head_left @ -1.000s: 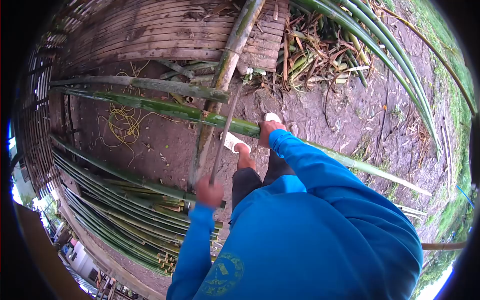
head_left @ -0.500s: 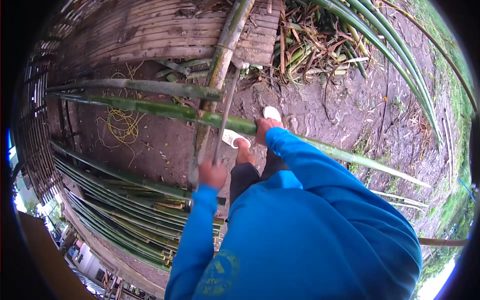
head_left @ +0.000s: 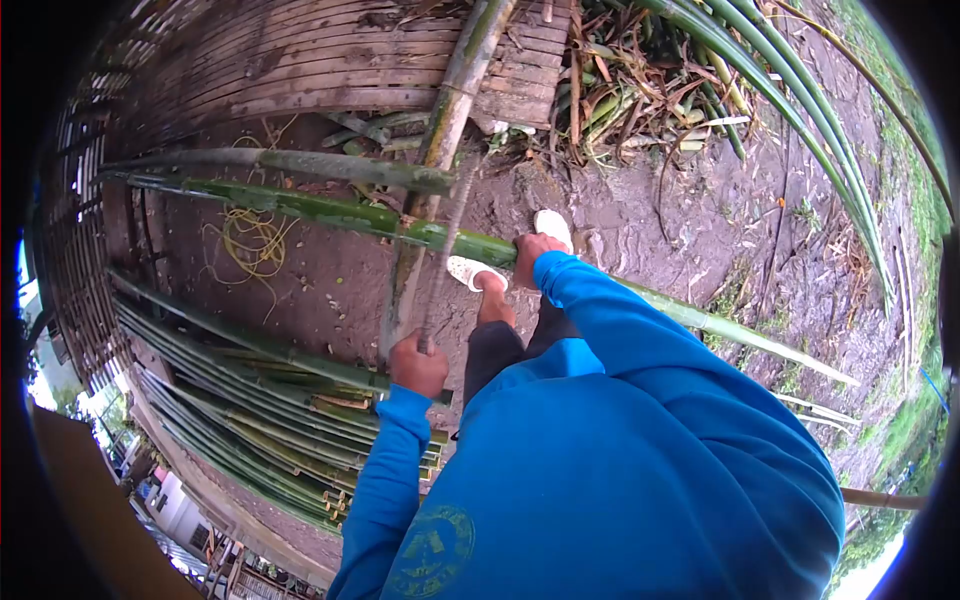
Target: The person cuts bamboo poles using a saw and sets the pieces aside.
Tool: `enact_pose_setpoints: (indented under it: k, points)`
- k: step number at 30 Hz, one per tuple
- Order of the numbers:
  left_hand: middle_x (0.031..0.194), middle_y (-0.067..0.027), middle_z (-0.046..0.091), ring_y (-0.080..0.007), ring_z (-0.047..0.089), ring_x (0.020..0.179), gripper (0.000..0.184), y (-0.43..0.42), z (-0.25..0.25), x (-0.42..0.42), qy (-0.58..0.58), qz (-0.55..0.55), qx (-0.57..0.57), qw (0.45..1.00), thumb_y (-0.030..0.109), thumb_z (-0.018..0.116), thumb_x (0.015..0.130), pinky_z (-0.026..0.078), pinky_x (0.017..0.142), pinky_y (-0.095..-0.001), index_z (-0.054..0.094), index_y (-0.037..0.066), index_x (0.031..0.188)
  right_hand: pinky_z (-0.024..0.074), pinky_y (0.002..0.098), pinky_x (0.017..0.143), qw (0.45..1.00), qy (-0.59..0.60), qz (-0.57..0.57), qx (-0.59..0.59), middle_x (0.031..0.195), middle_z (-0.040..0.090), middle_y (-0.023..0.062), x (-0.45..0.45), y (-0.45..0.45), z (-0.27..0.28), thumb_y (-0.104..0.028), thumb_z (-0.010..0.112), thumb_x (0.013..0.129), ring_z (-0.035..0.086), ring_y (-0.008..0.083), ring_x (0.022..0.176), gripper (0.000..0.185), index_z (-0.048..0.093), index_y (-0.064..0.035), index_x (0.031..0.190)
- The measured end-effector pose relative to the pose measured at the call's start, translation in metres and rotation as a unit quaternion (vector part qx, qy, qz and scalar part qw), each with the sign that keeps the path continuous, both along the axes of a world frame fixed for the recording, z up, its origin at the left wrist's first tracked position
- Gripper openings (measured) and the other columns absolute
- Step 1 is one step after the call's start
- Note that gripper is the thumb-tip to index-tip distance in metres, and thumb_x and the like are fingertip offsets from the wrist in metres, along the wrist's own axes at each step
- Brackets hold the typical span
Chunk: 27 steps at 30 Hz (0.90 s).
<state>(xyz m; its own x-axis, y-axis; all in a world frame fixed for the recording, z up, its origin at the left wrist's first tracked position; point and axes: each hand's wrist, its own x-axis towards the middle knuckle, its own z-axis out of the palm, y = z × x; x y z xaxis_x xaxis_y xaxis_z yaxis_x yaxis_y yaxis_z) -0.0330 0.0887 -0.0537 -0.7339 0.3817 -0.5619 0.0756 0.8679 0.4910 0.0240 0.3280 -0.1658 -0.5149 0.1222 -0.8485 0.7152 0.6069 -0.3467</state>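
Observation:
My left hand is closed around the near end of a long, narrow saw. The saw is blurred and lies across a green bamboo pole, so its teeth cannot be made out. To the right of the saw, my right hand grips the same pole from above, fingers wrapped round it. An upright-looking, weathered bamboo post crosses the pole just left of the saw. A greyer bamboo pole runs alongside, ending near that post.
Cut bamboo poles lie stacked at lower left. A slatted bamboo platform stands at the top, beside a heap of bamboo scraps. Yellow cord lies on the muddy ground. My feet in white clogs are below the pole.
My left hand has drawn slightly back toward my body, pulling the saw along its length across the pole. My right hand keeps its grip on the pole.

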Motion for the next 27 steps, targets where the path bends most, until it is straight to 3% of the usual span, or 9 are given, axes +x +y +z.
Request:
enact_pose_setpoints:
  k: [3,5,8,10,13,20,23,26,27]
  points:
    - [0.059,-0.0231,0.051,-0.0423,0.053,0.058,0.007,-0.001,0.043,0.013,0.049,-0.018,0.006,0.999,0.008,0.053,0.068,0.040,0.053,-0.0478,0.053,0.001,0.070,0.0473,0.0416,0.085,1.000,0.010,0.001,0.009,0.100,0.063,0.0193,0.003,-0.003,-0.011,-0.044,0.069,0.065,0.060,0.0345,0.096,0.051,0.065,-0.0077,0.100]
    - [0.060,-0.0235,0.051,-0.0419,0.054,0.059,0.007,-0.030,0.091,0.025,-0.006,-0.038,-0.044,0.998,0.008,0.053,0.068,0.041,0.053,-0.0489,0.053,0.001,0.071,0.0472,0.0416,0.085,1.000,0.008,0.002,0.003,0.101,0.062,0.0199,0.003,-0.006,-0.018,-0.047,0.070,0.063,0.060,0.0342,0.097,0.055,0.065,-0.0079,0.101]
    - [0.054,-0.0198,0.048,-0.0329,0.048,0.047,0.011,-0.041,0.118,0.031,-0.022,-0.019,-0.078,0.997,0.008,0.049,0.071,0.037,0.048,-0.0410,0.056,-0.001,0.073,0.0478,0.0411,0.084,1.000,-0.020,0.004,-0.003,0.098,0.063,0.0211,-0.001,-0.005,-0.001,-0.052,0.071,0.063,0.061,0.0344,0.095,0.061,0.064,-0.0050,0.101]
    - [0.059,-0.0232,0.052,-0.0428,0.054,0.062,0.008,-0.034,0.067,0.022,0.019,-0.038,-0.047,0.998,0.007,0.054,0.068,0.042,0.055,-0.0498,0.055,0.000,0.071,0.0485,0.0401,0.084,1.000,0.005,0.010,0.003,0.094,0.064,0.0212,0.000,-0.006,-0.004,-0.052,0.070,0.064,0.061,0.0344,0.093,0.061,0.064,-0.0035,0.100]
    - [0.063,-0.0231,0.055,-0.0442,0.053,0.062,0.008,0.006,-0.022,-0.003,0.038,-0.057,-0.022,0.997,0.007,0.054,0.069,0.042,0.056,-0.0492,0.055,-0.001,0.071,0.0486,0.0401,0.083,1.000,-0.001,0.009,0.005,0.093,0.064,0.0215,0.001,-0.006,-0.001,-0.052,0.071,0.064,0.061,0.0342,0.092,0.061,0.064,-0.0036,0.100]
    - [0.067,-0.0236,0.057,-0.0425,0.057,0.066,0.015,0.046,0.024,-0.017,-0.040,-0.027,0.022,0.999,0.012,0.059,0.071,0.046,0.056,-0.0442,0.053,-0.002,0.072,0.0491,0.0409,0.082,0.998,0.011,-0.031,0.047,0.097,0.064,0.0190,0.013,-0.027,-0.008,-0.041,0.074,0.062,0.061,0.0330,0.093,0.053,0.063,-0.0081,0.102]
    - [0.060,-0.0137,0.053,-0.0178,0.051,0.050,0.025,0.055,0.035,-0.021,-0.021,-0.046,0.009,0.999,0.013,0.068,0.067,0.043,0.049,-0.0329,0.050,-0.001,0.077,0.0493,0.0406,0.082,0.998,0.031,-0.040,0.045,0.097,0.064,0.0179,0.019,-0.034,-0.014,-0.039,0.075,0.061,0.061,0.0325,0.094,0.053,0.062,-0.0089,0.103]
    - [0.057,-0.0123,0.051,-0.0141,0.048,0.049,0.021,0.011,0.015,0.002,0.048,-0.075,0.005,0.996,0.011,0.067,0.069,0.041,0.048,-0.0326,0.048,0.001,0.071,0.0498,0.0385,0.082,0.998,0.011,-0.039,0.039,0.096,0.065,0.0154,0.014,-0.030,-0.017,-0.039,0.075,0.058,0.062,0.0308,0.094,0.052,0.064,-0.0098,0.100]
    - [0.056,-0.0124,0.050,-0.0159,0.048,0.047,0.020,-0.005,0.035,0.008,0.032,-0.062,-0.012,0.997,0.011,0.066,0.069,0.041,0.048,-0.0327,0.049,0.001,0.070,0.0498,0.0381,0.082,0.999,-0.002,-0.039,0.033,0.096,0.065,0.0147,0.014,-0.030,-0.015,-0.039,0.075,0.058,0.062,0.0303,0.094,0.052,0.064,-0.0099,0.100]
